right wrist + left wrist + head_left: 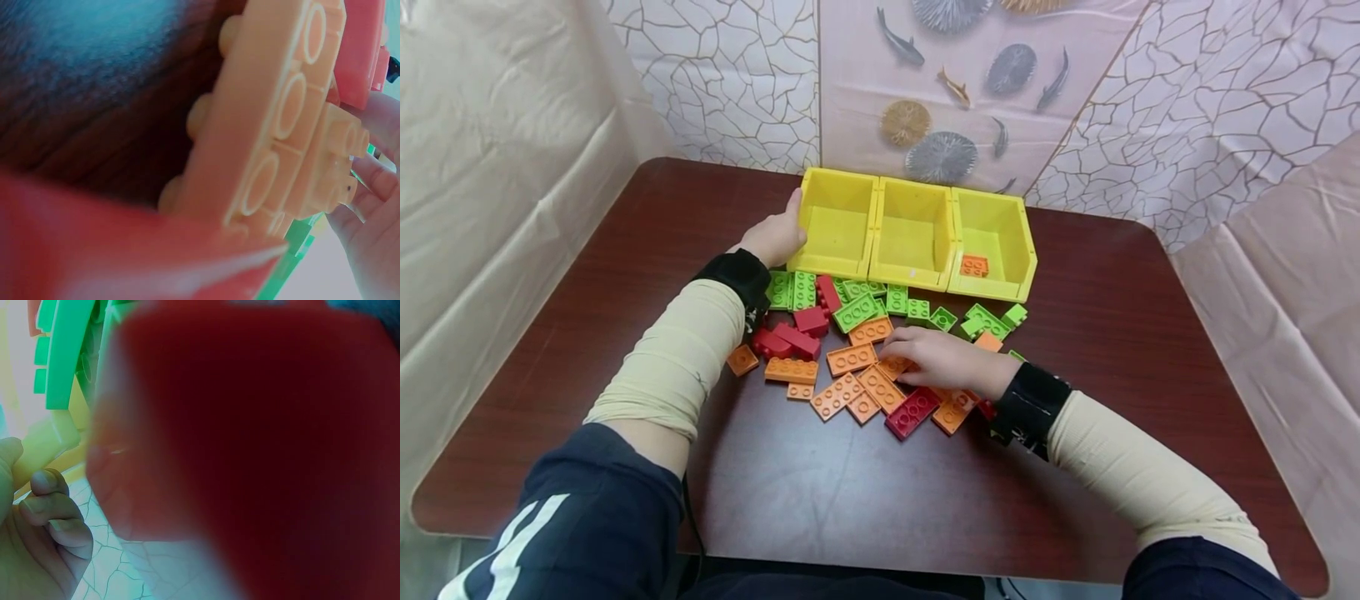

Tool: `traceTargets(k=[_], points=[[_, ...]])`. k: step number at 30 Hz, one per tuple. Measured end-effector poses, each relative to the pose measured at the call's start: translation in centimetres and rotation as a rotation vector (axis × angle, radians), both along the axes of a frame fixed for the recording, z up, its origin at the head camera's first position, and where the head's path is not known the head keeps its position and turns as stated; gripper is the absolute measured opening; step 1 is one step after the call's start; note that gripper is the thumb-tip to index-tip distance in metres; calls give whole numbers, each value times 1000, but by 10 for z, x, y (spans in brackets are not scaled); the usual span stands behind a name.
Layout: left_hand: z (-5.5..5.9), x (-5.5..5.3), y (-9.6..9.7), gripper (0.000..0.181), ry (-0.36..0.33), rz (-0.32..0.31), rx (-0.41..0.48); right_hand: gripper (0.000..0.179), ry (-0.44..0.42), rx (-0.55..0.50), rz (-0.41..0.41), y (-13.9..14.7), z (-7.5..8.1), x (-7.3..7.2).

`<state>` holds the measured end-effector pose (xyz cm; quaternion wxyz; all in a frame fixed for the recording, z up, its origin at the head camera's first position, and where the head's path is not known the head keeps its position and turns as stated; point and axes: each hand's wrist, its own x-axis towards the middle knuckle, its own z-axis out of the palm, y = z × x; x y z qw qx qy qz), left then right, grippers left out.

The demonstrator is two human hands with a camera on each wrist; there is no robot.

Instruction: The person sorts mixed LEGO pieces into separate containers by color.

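Observation:
My left hand grips the left end wall of a yellow three-compartment bin. In the left wrist view, the thumb and curled fingers of that hand are at the bin's yellow edge. My right hand reaches into the loose toy building bricks, thumb and fingers around an orange brick, partly hidden by the hand. Orange bricks lie around it, and a dark red brick sits just in front. In the right wrist view, large orange bricks partly block the fingers.
One orange brick lies in the bin's right compartment. Green bricks line the bin's front, with red bricks at the left of the pile. The brown table meets patterned cloth at the back.

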<state>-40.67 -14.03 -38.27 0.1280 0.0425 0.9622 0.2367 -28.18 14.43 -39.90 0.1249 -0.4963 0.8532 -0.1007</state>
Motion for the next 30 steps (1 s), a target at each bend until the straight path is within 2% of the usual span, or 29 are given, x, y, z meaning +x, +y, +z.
traceTargets(k=[9, 20, 23, 30], points=[[1, -2, -2, 74, -3, 1, -5, 36, 63, -41, -4, 2, 5, -1], [-2, -1, -1, 73, -11, 12, 11, 36, 159, -109, -86, 23, 34, -12], [-3, -1, -1, 73, -3, 4, 3, 37, 171, -130, -149, 35, 43, -18], [-3, -3, 0, 73, 5, 3, 5, 37, 240, -149, -383, 71, 58, -41]])
